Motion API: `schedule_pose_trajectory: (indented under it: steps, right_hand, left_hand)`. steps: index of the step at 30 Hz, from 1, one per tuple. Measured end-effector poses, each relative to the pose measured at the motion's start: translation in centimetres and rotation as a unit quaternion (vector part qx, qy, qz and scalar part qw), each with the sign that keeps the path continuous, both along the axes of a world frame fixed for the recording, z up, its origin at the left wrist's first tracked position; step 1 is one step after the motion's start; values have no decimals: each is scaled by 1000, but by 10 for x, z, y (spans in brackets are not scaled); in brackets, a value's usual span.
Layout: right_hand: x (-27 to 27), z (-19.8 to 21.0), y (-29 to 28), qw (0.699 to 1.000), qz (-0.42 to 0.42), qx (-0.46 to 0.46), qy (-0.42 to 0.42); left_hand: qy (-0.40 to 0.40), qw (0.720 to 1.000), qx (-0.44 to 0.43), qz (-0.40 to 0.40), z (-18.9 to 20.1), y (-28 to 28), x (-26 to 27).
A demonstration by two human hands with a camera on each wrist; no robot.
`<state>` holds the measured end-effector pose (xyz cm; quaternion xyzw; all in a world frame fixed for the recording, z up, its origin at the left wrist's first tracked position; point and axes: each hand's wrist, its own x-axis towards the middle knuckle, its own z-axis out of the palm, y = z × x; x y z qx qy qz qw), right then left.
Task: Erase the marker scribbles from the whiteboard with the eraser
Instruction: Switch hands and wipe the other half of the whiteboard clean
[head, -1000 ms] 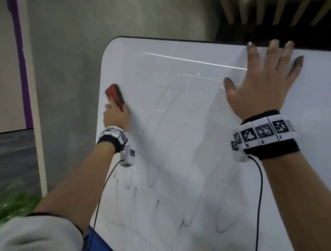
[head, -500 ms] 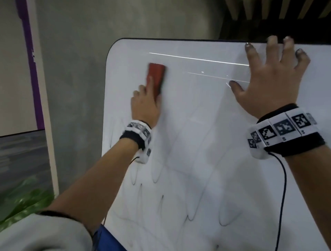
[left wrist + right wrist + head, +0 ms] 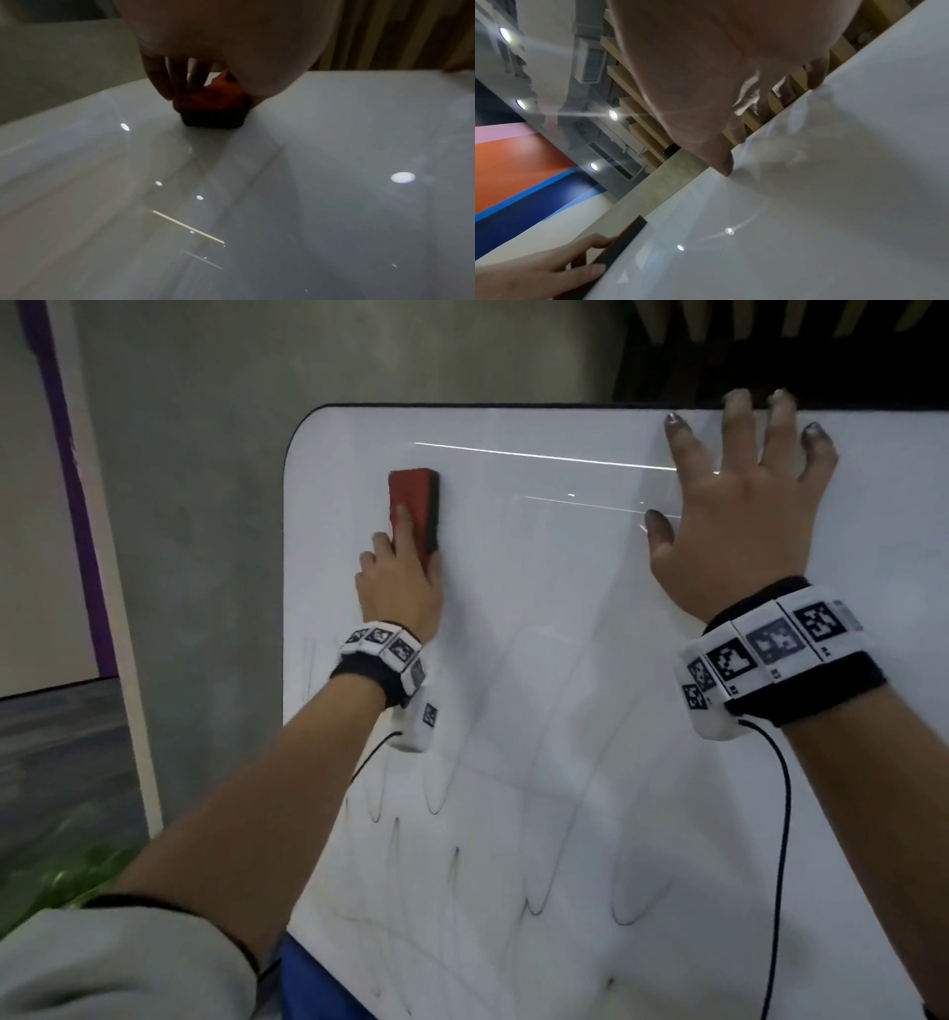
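The whiteboard (image 3: pixel 565 634) stands tilted in front of me, and faint black marker scribbles (image 3: pixel 534 891) loop across its lower half. My left hand (image 3: pixel 400 593) grips a red eraser (image 3: pixel 413 505) with a dark felt base. It holds the eraser flat against the board near the upper left corner. In the left wrist view my fingers (image 3: pixel 177 81) and thumb clamp the eraser (image 3: pixel 213 109) on the whiteboard (image 3: pixel 334 162). My right hand (image 3: pixel 739 531) lies open, fingers spread, pressing the board by its top edge. The right wrist view shows the eraser (image 3: pixel 623 241) edge-on in my left hand (image 3: pixel 539 270).
A grey concrete wall (image 3: pixel 205 505) runs behind the board's left edge, with a white and purple post (image 3: pixel 77 505) further left. Cables hang from both wristbands across the board. Something blue (image 3: pixel 318 978) sits at the board's bottom left, and greenery (image 3: pixel 51 880) is low on the left.
My left hand swept the eraser from the board's left edge up and to the right, into the upper left area. My right hand stayed pressed near the top edge.
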<state>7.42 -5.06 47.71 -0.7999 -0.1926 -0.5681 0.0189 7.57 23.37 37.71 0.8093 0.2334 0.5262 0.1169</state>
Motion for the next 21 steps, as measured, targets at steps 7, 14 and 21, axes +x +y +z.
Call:
schedule_pose_trajectory:
  steps: [7, 14, 21]
  right_hand:
    - [-2, 1, -7, 1000, 11, -16, 2]
    - [-6, 9, -23, 997, -3, -73, 16]
    - [-5, 6, -33, 994, 20, -99, 31]
  left_hand:
    - [-52, 964, 222, -139, -39, -56, -5]
    - [-77, 994, 5, -80, -17, -65, -5]
    - [-60, 980, 124, -143, -52, -82, -10]
